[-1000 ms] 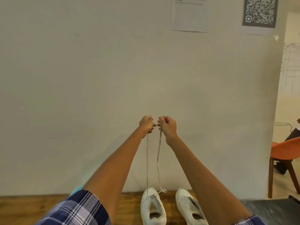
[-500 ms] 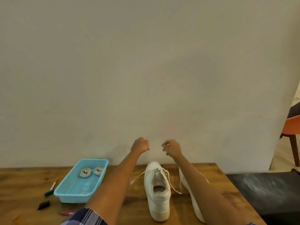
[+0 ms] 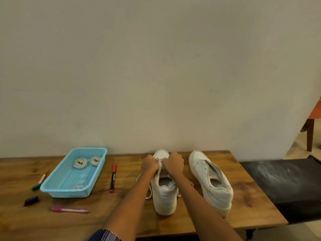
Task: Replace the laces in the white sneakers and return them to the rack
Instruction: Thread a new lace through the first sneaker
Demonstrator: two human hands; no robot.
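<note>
Two white sneakers stand on the wooden table (image 3: 243,193), toes toward the wall. My left hand (image 3: 149,164) and my right hand (image 3: 173,162) are both over the eyelets of the left sneaker (image 3: 165,195), fingers curled and pinching its white lace (image 3: 160,161) near the toe. Loose lace ends (image 3: 147,193) trail down both sides of that shoe onto the table. The right sneaker (image 3: 211,180) stands beside it with no lace in its eyelets. Rolled laces (image 3: 79,163) lie in a blue basket (image 3: 57,184) to the left.
A red marker (image 3: 113,177) lies between the basket and the shoes. A green marker (image 3: 38,183), a small black block (image 3: 31,200) and a pink pen (image 3: 69,209) lie at the left front. A dark mat (image 3: 284,185) adjoins the table on the right; an orange chair (image 3: 312,122) stands beyond.
My hands came down from holding the lace ends high in front of the wall to the shoe's eyelets. The camera tilted down, bringing the table and basket into view.
</note>
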